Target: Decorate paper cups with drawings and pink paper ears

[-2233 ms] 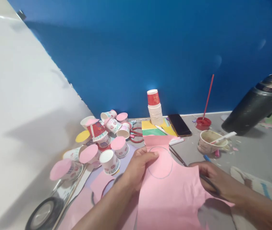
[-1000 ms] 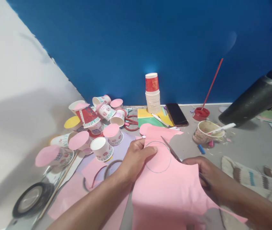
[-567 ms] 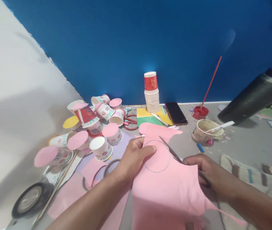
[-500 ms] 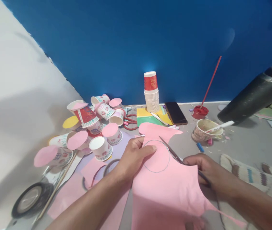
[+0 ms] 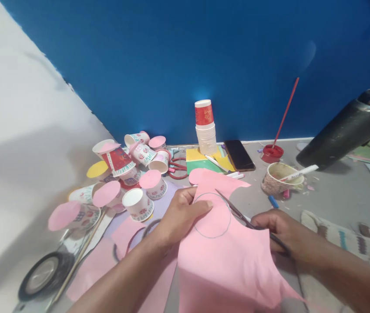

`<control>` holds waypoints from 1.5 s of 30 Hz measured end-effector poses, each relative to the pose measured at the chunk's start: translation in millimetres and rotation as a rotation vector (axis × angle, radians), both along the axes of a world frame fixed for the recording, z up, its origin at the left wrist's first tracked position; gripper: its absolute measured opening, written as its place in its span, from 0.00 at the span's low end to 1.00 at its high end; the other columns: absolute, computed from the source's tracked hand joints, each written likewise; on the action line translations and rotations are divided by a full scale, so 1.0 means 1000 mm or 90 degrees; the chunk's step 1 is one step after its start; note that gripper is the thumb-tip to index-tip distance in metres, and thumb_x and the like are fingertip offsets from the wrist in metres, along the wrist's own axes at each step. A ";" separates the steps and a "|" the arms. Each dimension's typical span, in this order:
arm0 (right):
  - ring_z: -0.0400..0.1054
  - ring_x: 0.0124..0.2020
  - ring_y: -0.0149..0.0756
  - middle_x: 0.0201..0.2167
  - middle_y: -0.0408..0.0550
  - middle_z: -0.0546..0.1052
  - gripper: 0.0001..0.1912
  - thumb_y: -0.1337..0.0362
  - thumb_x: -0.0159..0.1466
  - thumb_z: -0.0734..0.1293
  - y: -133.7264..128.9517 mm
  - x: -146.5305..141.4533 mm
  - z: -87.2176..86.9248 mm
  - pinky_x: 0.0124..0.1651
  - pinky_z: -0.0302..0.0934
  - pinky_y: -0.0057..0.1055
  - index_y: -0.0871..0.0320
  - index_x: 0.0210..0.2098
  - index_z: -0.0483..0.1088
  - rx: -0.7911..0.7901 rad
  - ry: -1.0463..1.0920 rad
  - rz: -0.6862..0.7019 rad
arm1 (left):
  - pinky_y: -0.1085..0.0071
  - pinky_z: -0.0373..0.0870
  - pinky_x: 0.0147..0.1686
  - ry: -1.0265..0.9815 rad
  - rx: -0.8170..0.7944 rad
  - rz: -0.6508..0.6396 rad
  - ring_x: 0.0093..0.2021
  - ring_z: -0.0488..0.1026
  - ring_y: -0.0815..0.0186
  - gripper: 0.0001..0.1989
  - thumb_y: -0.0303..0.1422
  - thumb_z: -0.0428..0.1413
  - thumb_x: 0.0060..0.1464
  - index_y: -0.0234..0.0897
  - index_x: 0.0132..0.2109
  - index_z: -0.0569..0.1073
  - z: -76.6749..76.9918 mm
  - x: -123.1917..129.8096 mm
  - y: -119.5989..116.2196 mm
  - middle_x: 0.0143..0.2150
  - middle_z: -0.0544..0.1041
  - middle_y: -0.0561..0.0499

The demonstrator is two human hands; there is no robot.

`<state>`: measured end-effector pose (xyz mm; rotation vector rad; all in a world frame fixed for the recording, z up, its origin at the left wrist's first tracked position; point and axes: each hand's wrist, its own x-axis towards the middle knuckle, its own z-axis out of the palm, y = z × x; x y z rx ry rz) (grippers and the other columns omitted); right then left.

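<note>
Scissors (image 5: 243, 217) shifted inward since the earliest frame, now along the drawn circle (image 5: 216, 221); right hand (image 5: 286, 237) curled round their handles; left hand (image 5: 183, 215) thumb-pinching the pink sheet (image 5: 217, 265), front centre above grey table (image 5: 344, 191); paper cups (image 5: 142, 209) clustered left; blue wall (image 5: 139, 65) behind.

Phone (image 5: 239, 155) near blue wall (image 5: 132, 69); dark flask (image 5: 338, 132) at right.

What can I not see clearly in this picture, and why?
In the head view:
Left hand: the part under the pink paper is hidden.
Scissors: handles partly hidden by the right hand.
Pink paper: near end cut off by bottom edge.
Dark flask: top cut off by right edge.
White marker: lettering too blurred to read surely.
</note>
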<state>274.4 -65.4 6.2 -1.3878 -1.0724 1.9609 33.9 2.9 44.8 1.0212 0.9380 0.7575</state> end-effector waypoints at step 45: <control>0.51 0.19 0.25 0.16 0.39 0.69 0.30 0.38 0.54 0.78 0.007 0.020 0.001 0.23 0.41 0.26 0.56 0.22 0.65 0.087 -0.083 0.170 | 0.75 0.66 0.29 -0.011 -0.002 -0.115 0.28 0.71 0.69 0.16 0.38 0.73 0.42 0.32 0.37 0.85 0.003 -0.009 0.005 0.28 0.78 0.51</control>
